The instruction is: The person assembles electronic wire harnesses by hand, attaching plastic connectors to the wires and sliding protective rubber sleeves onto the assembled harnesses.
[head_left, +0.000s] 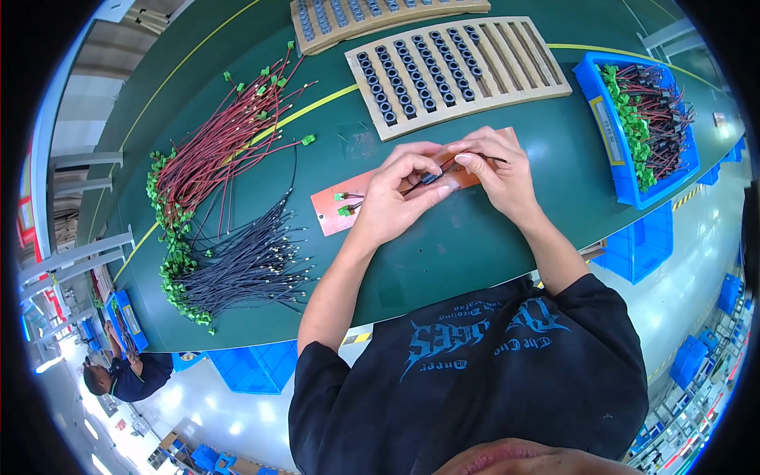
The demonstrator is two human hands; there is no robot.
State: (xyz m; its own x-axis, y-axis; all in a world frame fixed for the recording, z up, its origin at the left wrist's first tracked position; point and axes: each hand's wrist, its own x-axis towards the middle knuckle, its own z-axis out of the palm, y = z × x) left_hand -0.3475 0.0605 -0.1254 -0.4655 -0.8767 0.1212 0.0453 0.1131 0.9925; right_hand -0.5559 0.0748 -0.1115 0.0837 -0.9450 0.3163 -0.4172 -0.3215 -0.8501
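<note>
Table surface: green table (427, 249) crossed by yellow lines.
Dark part: small dark part (430, 178) over the orange-brown board (326, 212), between the hands; its thin wires (454, 164) run from lower left to upper right, a loose tip pointing right.
Left hand: left hand (386, 198) pinching the dark part between thumb and fingers.
Right hand: right hand (505, 176) pinching the wires.
Board axis: slanting, left end lower; two green connectors (345, 210) there.
Beyond: wooden rack (404, 129) of dark rings; blue bin (628, 195) at right.
Room: glossy pale floor (237, 419), another person (141, 380) at left.
</note>
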